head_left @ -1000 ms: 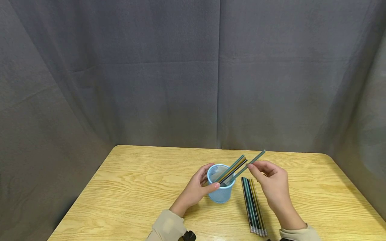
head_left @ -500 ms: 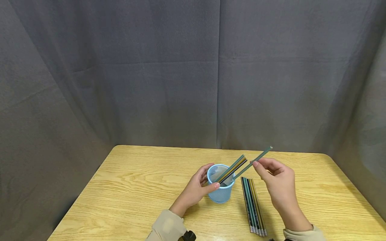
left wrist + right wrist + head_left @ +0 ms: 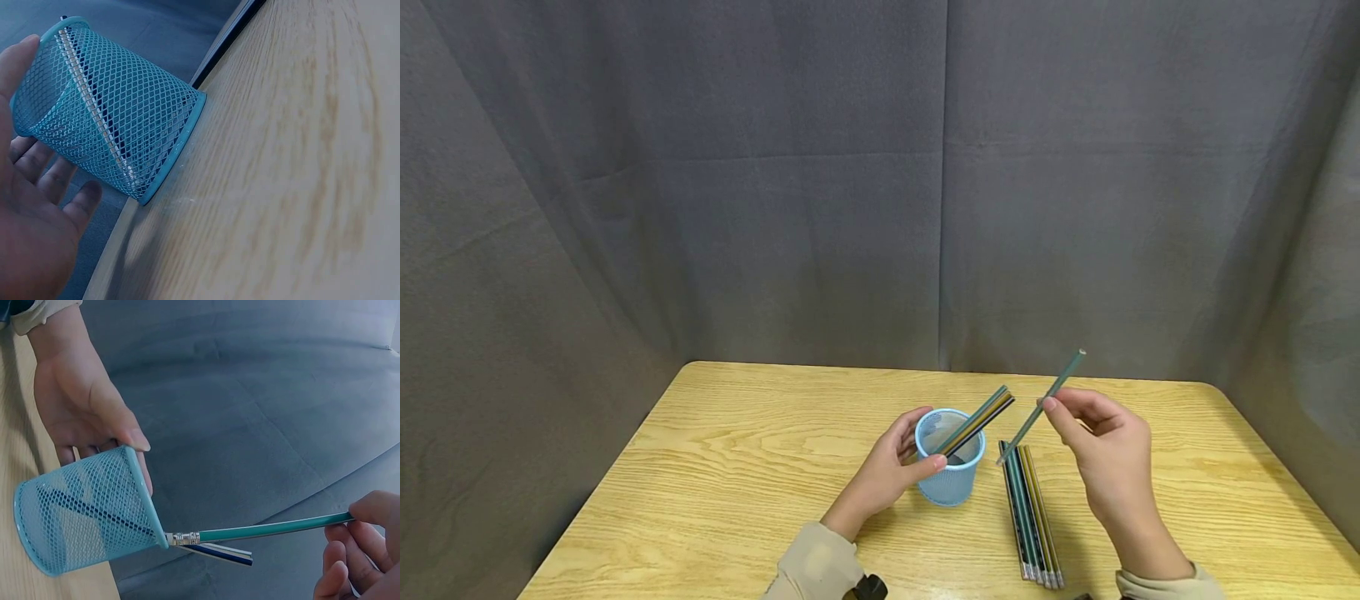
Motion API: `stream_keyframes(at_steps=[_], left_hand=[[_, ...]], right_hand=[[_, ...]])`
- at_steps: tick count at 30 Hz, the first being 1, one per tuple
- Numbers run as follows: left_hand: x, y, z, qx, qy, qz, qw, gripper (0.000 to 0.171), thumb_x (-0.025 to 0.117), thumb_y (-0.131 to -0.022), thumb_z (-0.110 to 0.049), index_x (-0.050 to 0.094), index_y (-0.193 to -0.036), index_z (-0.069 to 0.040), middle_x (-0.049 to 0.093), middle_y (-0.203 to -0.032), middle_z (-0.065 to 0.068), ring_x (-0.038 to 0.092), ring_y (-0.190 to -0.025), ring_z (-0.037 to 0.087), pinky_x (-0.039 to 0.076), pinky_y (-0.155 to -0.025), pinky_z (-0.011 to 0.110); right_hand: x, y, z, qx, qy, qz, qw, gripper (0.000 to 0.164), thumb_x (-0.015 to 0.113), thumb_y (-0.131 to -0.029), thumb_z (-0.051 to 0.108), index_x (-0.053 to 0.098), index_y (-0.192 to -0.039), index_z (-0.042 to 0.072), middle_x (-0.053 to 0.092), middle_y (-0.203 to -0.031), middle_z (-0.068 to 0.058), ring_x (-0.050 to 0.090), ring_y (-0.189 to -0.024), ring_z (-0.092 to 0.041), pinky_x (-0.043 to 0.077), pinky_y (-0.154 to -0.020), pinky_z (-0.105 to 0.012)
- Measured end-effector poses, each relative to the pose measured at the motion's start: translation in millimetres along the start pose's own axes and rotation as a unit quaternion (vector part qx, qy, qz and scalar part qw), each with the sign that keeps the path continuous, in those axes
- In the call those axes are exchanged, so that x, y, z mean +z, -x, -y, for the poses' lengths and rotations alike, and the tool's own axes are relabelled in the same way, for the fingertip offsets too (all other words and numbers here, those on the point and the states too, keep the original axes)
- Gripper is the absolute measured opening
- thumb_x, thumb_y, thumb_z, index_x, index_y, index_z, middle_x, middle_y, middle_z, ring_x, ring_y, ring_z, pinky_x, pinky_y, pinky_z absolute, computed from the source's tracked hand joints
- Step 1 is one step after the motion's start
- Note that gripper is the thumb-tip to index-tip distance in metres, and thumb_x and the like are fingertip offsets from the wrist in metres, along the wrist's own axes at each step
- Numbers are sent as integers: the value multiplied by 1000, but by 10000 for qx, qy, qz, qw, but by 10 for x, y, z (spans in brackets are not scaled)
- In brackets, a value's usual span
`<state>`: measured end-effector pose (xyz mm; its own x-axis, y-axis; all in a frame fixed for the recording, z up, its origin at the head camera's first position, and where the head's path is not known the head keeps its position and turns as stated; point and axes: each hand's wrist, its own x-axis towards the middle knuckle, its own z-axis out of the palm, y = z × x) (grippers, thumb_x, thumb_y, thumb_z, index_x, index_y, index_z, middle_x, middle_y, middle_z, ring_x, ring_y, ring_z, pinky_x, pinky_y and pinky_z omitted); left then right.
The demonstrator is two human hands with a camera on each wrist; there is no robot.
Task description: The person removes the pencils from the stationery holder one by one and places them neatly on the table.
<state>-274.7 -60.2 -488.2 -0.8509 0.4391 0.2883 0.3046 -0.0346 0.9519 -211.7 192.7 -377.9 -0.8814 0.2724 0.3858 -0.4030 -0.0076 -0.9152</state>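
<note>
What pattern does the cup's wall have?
The cup's wall is a diamond mesh, clearest in the left wrist view.

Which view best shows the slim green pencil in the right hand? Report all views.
The right wrist view: the slim green pencil appears largest, its silver metal ferrule clear, though the right hand hides one end. The head view shows both ends but small; the left wrist view misses it.

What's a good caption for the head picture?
Left hand holds a blue mesh cup; right hand pinches a green pencil.
</note>
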Motion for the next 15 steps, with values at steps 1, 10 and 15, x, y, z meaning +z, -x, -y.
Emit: stream_keyframes(at_steps=[1,10,15], left_hand=[[1,1,-4,8,8,0,10000,67,71,-93,-22,37,-150,-18,51,-142,10,48,-132,29,35,-111,46],[1,-13,26,9,-15,-18,10000,67,72,-93,-21,37,-150,-18,51,-142,8,48,-132,27,35,-111,45],[1,-28,28,-48,36,-23,10000,70,72,-93,-16,34,-151,-11,49,-144,16,46,-133,34,33,-111,50]], right_hand=[[-9,-1,-3,16,-7,-1,10000,12,73,-86,-4,70,-96,-11,73,-85,1,64,-75,-8,50,-63,-18],[-78,-11,-63,200,375,-7,9991,17,75,-87,2,70,-100,-10,73,-89,3,62,-81,-8,50,-67,-17],[-121,-18,-117,282,659,4,9974,21,75,-88,6,72,-102,-9,73,-87,3,59,-79,-8,48,-65,-17]])
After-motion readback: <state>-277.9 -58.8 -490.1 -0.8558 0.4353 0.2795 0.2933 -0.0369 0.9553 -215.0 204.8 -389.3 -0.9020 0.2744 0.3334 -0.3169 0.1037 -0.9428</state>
